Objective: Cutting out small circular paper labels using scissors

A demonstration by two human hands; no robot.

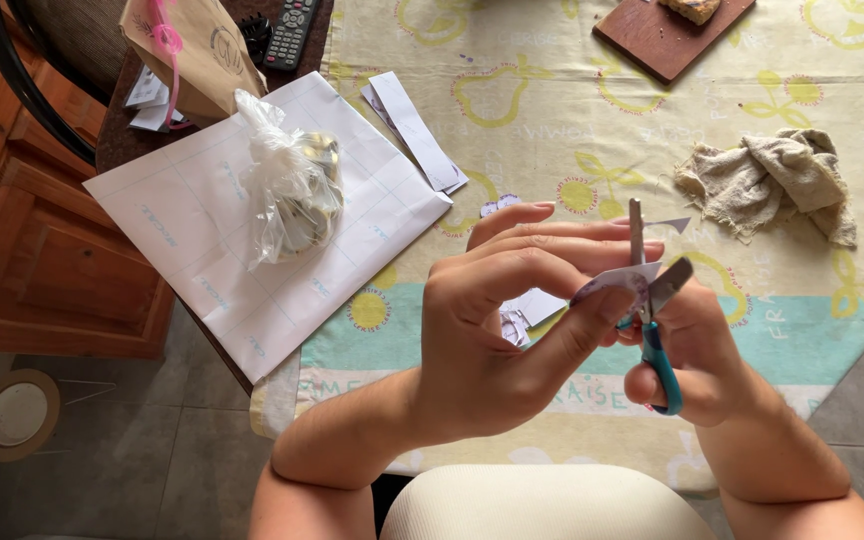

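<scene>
The left hand is raised above the tabletop, its fingers curled narrowly, and pinches a small scrap of white paper between thumb and fingertips. The right hand grips a pair of scissors with blue-green plastic handles and grey metal blades; its fingers pass through the handle loops. The blades stand parted, one pointing up and the other slanting to the right, and the paper scrap sits in the angle between them. A small pointed sliver of paper shows just beside the upright blade.

Both hands hover over the near edge of the tabletop, which is covered by a pale yellow cloth printed with pears and apples and a turquoise band. Beneath the hands, a few white paper cuttings lie on the cloth. To the left, a large white sheet with a faint grid overhangs the tabletop edge, and a knotted clear plastic bag with something shiny inside rests on it. Folded white paper strips lie just beside that sheet. Farther back on the left are a brown paper bag with a pink ribbon and a black remote control. A crumpled beige rag lies to the right, well apart from a dark wooden board at the far edge.
</scene>
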